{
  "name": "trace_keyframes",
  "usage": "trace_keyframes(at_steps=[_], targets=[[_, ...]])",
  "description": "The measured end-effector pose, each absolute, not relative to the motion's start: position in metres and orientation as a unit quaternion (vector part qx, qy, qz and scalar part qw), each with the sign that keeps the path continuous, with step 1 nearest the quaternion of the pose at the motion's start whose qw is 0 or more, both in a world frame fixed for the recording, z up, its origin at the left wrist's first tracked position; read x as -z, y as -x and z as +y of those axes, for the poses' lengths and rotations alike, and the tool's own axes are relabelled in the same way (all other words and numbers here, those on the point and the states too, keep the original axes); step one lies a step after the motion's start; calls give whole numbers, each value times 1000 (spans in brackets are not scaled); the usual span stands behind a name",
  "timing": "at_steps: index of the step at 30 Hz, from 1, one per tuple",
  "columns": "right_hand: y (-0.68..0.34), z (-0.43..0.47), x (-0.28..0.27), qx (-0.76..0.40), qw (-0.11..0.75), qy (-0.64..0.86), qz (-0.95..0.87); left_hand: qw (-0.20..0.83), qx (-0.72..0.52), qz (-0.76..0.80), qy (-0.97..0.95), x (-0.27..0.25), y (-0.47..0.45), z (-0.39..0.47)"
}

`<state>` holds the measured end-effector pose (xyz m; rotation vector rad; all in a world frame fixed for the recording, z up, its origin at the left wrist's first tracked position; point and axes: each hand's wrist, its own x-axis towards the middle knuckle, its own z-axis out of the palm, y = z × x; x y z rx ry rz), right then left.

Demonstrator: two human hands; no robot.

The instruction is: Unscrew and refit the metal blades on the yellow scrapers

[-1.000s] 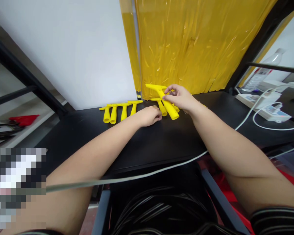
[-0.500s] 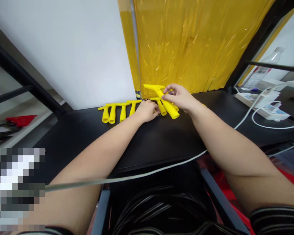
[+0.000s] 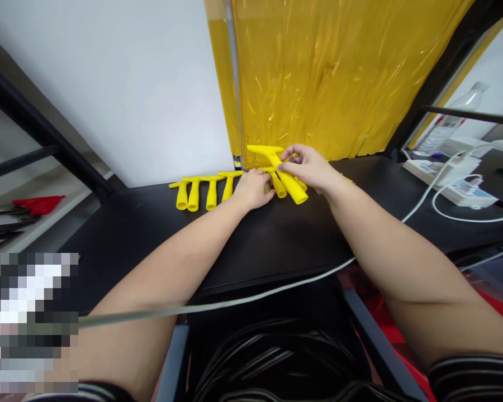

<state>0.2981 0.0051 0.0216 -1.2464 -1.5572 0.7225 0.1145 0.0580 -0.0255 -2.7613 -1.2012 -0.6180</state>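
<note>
My right hand [image 3: 308, 163] pinches a yellow T-shaped plastic handle [image 3: 292, 187] between thumb and fingers. Its wide crossbar points up and left, and its hollow round end tilts down toward me, above the table. Just left of it, my left hand [image 3: 254, 188] rests low with curled fingers among the yellow pieces; whatever lies under the fingers is hidden. Between both hands another yellow T-shaped handle [image 3: 280, 188] shows, partly covered by the held one. Several matching handles [image 3: 193, 195] lie in a row to the left, open ends toward me.
The black table [image 3: 251, 245] backs onto a white panel [image 3: 151, 100] and a yellow film-covered panel [image 3: 318, 78]. A white cable [image 3: 272, 289] crosses in front of me. On the right are white power strips [image 3: 465, 190] and a plastic bottle [image 3: 448, 123].
My left hand has shifted slightly, its thumb moving a little to the right. The right hand keeps its hold on the yellow handle nearly unmoved.
</note>
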Motion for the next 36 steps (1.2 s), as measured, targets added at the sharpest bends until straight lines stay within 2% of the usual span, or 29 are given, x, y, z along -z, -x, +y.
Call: trace_keyframes(at_steps=[5,13,17,20,22,26,32,36], targets=[[-301,11,-18,-288,489,522,-637,-89,246,-478,839,27,-113,58],[-301,21,-3,-248,462,552,-648,-236,314,-496,775,9,-104,61],[-293,29,12,-259,461,547,-649,-382,294,-469,740,-7,-102,41],[-285,36,22,-245,462,553,-649,-553,264,-422,669,-8,-100,23],[-280,38,26,-239,459,550,-656,-604,280,-422,616,-4,-99,18],[-276,31,21,-229,410,539,-699,-582,312,-469,586,4,-96,22],[-289,17,2,-12,250,590,-768,-548,287,-518,591,5,-87,30],[-296,18,1,-2,147,633,-760,-513,294,-548,592,7,-84,33]])
